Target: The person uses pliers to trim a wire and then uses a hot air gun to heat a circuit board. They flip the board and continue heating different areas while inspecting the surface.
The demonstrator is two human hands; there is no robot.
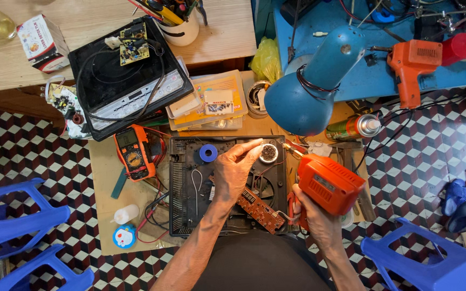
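Observation:
My right hand (pixel 313 214) grips an orange soldering gun (pixel 327 182) whose tip points up-left toward a small round tin (pixel 268 153). My left hand (pixel 234 168) reaches over an opened black appliance base (pixel 183 186), fingertips pinched at the rim of that tin; whether they hold a thin wire I cannot tell. A brown circuit board with a small display (pixel 259 207) lies across the base, under my left wrist. A blue spool (pixel 208 153) sits on the base to the left of my left hand.
A blue desk lamp (pixel 311 81) hangs over the work. An orange multimeter (pixel 134 152), a black cooktop top (pixel 128 81), a second orange gun (pixel 412 67) and a spray can (pixel 354 127) lie around. Blue stools (pixel 17 215) stand at both sides.

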